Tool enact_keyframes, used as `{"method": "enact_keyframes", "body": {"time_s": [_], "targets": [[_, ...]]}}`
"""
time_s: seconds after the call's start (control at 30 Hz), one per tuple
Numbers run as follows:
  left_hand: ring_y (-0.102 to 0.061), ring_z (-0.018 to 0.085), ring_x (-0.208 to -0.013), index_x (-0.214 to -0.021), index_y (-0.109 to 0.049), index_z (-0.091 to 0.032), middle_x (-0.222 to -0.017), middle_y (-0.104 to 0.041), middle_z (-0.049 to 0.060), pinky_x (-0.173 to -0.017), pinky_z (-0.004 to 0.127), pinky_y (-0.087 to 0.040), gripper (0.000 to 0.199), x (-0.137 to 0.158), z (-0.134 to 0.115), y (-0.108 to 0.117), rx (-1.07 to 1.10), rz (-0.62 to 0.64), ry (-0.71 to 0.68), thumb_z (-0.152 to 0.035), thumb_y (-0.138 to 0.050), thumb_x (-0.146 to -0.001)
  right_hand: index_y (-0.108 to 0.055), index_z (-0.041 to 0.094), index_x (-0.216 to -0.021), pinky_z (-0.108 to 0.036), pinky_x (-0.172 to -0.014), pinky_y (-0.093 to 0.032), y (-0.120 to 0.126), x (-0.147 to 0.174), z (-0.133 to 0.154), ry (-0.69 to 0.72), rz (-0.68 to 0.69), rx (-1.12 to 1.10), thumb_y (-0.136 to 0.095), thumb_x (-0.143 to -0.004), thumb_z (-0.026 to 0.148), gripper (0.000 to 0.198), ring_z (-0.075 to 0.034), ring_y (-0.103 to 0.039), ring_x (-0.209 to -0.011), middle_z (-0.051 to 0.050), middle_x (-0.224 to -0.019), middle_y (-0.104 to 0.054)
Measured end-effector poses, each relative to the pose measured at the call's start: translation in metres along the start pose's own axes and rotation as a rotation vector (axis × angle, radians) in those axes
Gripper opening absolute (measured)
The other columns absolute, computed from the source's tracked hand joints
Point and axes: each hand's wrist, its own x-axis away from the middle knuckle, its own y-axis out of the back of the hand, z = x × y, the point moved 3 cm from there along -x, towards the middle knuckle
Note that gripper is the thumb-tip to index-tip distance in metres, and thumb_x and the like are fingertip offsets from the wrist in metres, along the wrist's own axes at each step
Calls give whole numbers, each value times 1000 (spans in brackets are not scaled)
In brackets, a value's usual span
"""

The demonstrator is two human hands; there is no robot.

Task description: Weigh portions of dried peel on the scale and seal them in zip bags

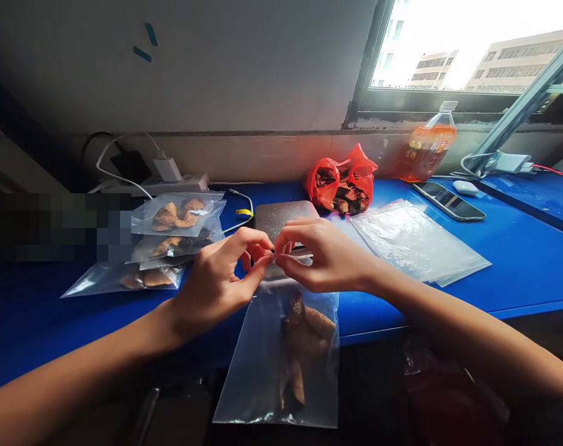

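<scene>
A clear plastic zip bag (pixel 257 371) with brown, bark-like dried pieces inside hangs down over the table's front edge. My left hand (pixel 225 266) pinches its top edge between thumb and fingers. Close beside it, my right hand (pixel 316 254) pinches the same top edge, the fingertips of both hands almost meeting. Behind my hands lies a flat grey scale-like device (pixel 285 217) with pale specks on its top, partly hidden by my fingers.
Filled clear bags (pixel 174 226) are stacked at the left. A red plastic bag (pixel 365 179) of dried pieces stands behind. Flat clear bags (pixel 415 241), a phone (pixel 449 200), a white earbud case (pixel 466 188) and a drink bottle (pixel 427 148) lie or stand right. A power strip (pixel 183 183) runs along the wall.
</scene>
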Motion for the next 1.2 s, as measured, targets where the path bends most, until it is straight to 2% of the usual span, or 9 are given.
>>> {"method": "enact_keyframes", "body": {"time_s": [0.2,0.37,0.47,0.57,0.63,0.73,0.93,1.03,1.2], "targets": [[-66,12,-70,-97,-57,-19,-84,-66,0,-56,20,-51,11,-4,1,-3,48,15,84,-24,-62,-88,-65,17,-81,-29,-70,-39,-6,1,-2,-12,-31,104,-63,-75,18,7,-16,-60,-75,-3,-81,-70],[-65,14,-69,-97,-60,-18,-82,-67,1,-50,20,-47,14,-6,-2,-1,56,19,139,-28,-63,-88,-62,17,-78,-30,-68,-35,-12,2,1,-35,-77,274,-55,-81,18,8,-18,-57,-75,-5,-77,-68],[-64,15,-69,-92,-63,-17,-79,-67,2,-52,22,-47,16,-8,-2,-1,21,62,133,-33,-59,-90,-61,16,-78,-30,-66,-35,-16,2,-1,-37,-101,313,-51,-83,18,11,-17,-55,-72,-6,-75,-66],[-61,14,-64,-80,-64,-16,-73,-66,2,-55,23,-46,21,-11,-4,2,-56,83,62,-31,-55,-91,-60,17,-77,-30,-67,-35,-18,2,-2,-19,-117,327,-52,-84,18,11,-17,-54,-70,-5,-74,-66],[-60,13,-62,-78,-64,-16,-71,-66,1,-55,23,-45,19,-13,-6,5,-84,62,5,-28,-54,-90,-60,17,-77,-29,-67,-36,-17,1,-2,-15,-121,311,-53,-82,17,9,-17,-55,-71,-5,-74,-66],[-60,12,-59,-79,-65,-16,-70,-67,0,-49,21,-42,15,-14,-8,12,-70,15,-9,-26,-57,-88,-60,17,-76,-29,-65,-35,-11,1,1,-23,-154,277,-53,-82,18,10,-17,-56,-72,-5,-75,-67],[-57,10,-52,-75,-64,-18,-64,-64,-3,-47,21,-42,11,-15,-1,25,11,-14,75,-25,-62,-83,-61,18,-76,-30,-65,-34,-2,1,-1,-37,-211,313,-54,-81,19,9,-17,-56,-68,-4,-72,-68],[-55,10,-50,-75,-65,-18,-62,-64,-4,-48,22,-43,13,-17,4,38,21,-73,144,-28,-63,-82,-61,18,-77,-31,-68,-37,1,-1,-4,-15,-274,320,-55,-81,19,7,-18,-59,-72,-5,-77,-69],[-54,9,-49,-76,-63,-17,-58,-61,-5,-49,21,-44,13,-18,10,61,75,-194,263,-29,-65,-81,-61,19,-79,-29,-70,-42,7,-4,-10,15,-405,194,-56,-80,17,6,-16,-60,-73,-3,-79,-70]]}}
